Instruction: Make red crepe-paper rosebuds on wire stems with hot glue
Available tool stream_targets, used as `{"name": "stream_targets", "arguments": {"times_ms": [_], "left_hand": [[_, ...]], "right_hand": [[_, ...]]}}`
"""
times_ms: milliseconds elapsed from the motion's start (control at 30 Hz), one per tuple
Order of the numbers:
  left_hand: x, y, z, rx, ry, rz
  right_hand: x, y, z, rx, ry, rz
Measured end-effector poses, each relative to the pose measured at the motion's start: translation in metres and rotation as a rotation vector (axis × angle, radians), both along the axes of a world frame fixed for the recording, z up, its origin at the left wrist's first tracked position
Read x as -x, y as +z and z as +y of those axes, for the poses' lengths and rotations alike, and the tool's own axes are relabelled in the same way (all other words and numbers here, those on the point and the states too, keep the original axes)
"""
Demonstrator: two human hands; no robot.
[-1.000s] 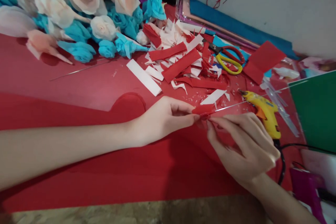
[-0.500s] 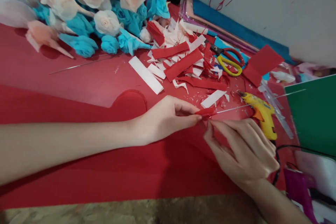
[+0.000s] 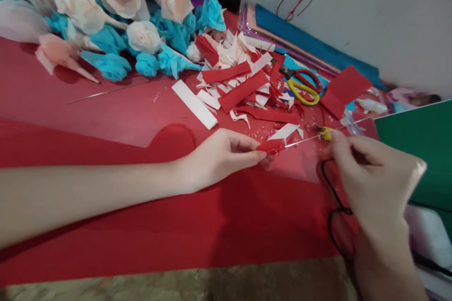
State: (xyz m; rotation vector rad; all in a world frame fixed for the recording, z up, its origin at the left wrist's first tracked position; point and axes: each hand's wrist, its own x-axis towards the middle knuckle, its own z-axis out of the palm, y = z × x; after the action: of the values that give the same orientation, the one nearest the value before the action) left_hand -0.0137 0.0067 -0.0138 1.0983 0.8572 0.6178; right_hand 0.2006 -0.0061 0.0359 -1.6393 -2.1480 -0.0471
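Red crepe-paper strip (image 3: pixel 270 145) on thin wire (image 3: pixel 303 138), pinched in our left hand (image 3: pixel 219 157); right hand (image 3: pixel 374 178) curls around yellow glue gun (image 3: pixel 325 132); paper scraps (image 3: pixel 243 80), scissors (image 3: pixel 300 84) behind.

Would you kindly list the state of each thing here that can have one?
left hand: pinching the red paper piece on a wire
right hand: closed around the glue gun
scissors: lying closed on the scraps
paper flowers: finished, piled

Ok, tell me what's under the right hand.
Only the nozzle end of the yellow glue gun pokes out beyond the right hand, its black cord looping below on the red paper sheet. The gun's body is covered.
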Motion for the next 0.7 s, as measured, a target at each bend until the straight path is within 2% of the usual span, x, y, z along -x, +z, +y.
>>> {"name": "stream_targets", "arguments": {"times_ms": [100, 233, 367, 467, 600, 700], "left_hand": [[0.001, 0.005, -0.001, 0.051, 0.018, -0.052], [0.002, 0.02, -0.004, 0.041, 0.041, -0.057], [0.003, 0.039, -0.008, 0.021, 0.016, -0.066], [0.004, 0.047, -0.01, -0.006, -0.006, -0.056], [0.007, 0.053, -0.01, -0.026, -0.036, -0.006], [0.008, 0.056, -0.011, -0.025, -0.062, -0.005]], "right_hand": [[0.002, 0.0, 0.006, -0.066, -0.045, -0.055], [0.008, 0.011, 0.001, -0.075, -0.011, 0.03], [0.02, 0.025, -0.009, 0.066, 0.171, 0.298], [0.03, 0.028, -0.014, 0.17, 0.281, 0.472], [0.035, 0.022, -0.015, 0.225, 0.353, 0.599], [0.033, 0.02, -0.015, 0.184, 0.364, 0.612]]}}
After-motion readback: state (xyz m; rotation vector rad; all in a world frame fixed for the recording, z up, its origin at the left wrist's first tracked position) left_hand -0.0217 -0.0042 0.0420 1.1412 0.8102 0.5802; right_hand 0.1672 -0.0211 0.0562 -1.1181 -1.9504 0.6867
